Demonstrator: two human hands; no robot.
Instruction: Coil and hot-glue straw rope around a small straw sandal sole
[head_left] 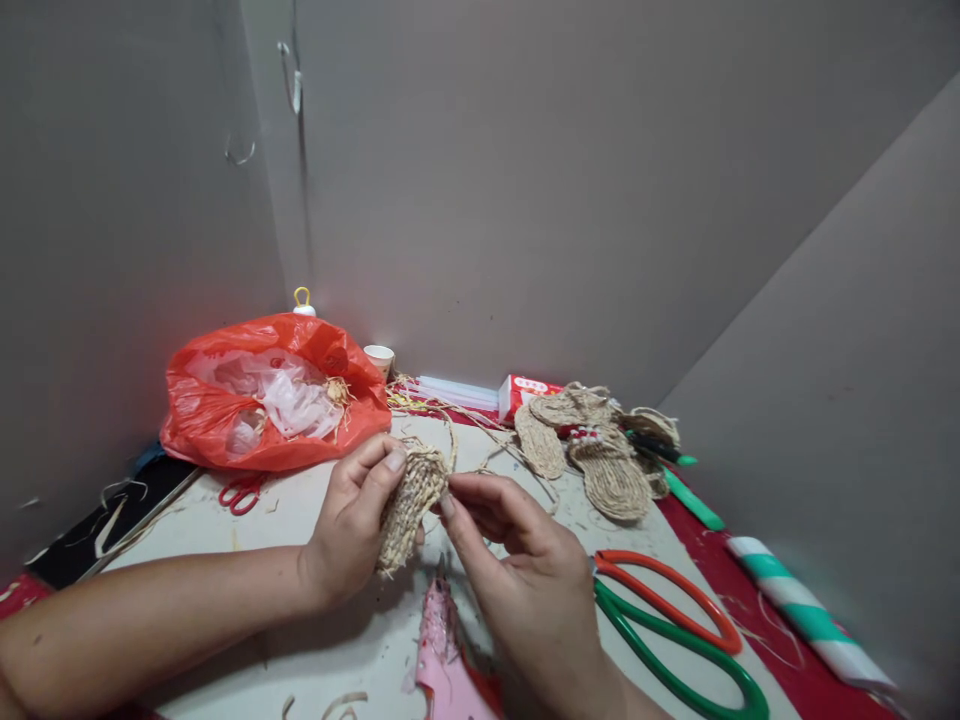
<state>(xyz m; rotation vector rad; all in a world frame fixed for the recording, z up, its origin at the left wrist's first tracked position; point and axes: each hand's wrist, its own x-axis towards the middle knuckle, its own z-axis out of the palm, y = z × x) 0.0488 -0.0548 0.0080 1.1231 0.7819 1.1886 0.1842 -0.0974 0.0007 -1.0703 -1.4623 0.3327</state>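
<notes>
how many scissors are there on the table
2: small red scissors near the red bag, and large orange-and-green scissors right of the right hand. Others could be hidden.

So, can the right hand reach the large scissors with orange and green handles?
Likely yes: the scissors lie beside the right hand, nothing visibly between, though it seems busy at the beige woven piece.

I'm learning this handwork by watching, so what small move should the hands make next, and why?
I'd probably have the right hand press the cord snug against the woven piece: the left hand grips that piece, the right hand pinches at its edge, and the cord curves up loosely beside it.
</notes>
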